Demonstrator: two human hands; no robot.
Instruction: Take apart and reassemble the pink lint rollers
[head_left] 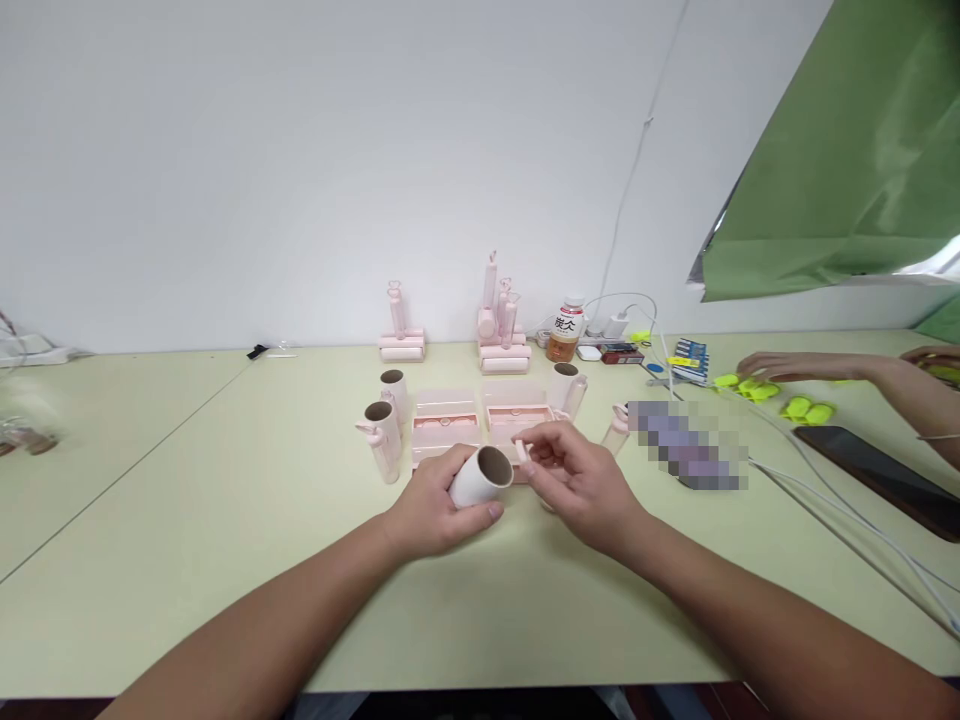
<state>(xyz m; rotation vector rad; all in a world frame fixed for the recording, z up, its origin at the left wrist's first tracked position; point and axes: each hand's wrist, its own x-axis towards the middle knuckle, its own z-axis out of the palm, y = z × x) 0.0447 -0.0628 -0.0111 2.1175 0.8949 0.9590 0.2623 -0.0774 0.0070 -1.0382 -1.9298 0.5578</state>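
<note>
Hands first, left to right: left hand (431,510) wrapped around a short white roll with a brown cardboard core (481,477), held on its side just above the pale green tabletop (225,520), open end turned toward the right. Right hand (577,480) close beside, fingers narrowed in a pinch on a small pale pink plastic piece (523,450) level with the roll's mouth; whether piece and roll touch cannot be told.

Further back, left of centre: two upright pink-and-white rollers with cardboard cores (384,438), then open pink rectangular cases (480,422) side by side, another upright roller (566,388) to their right. Against the wall, stacked pink finished pieces (402,335) and a second taller stack (504,330), an orange-labelled drink bottle (565,330), white cables (825,480). Far right: another person's hand (780,366) over bright yellow-green small parts (806,408), a dark phone (874,478) nearer.

Step in hand, by the look of it: fitting the pink piece to the roll's open end. Next move likely calls for lining the piece square with the core and pressing straight in while the left hand keeps the roll from turning.
</note>
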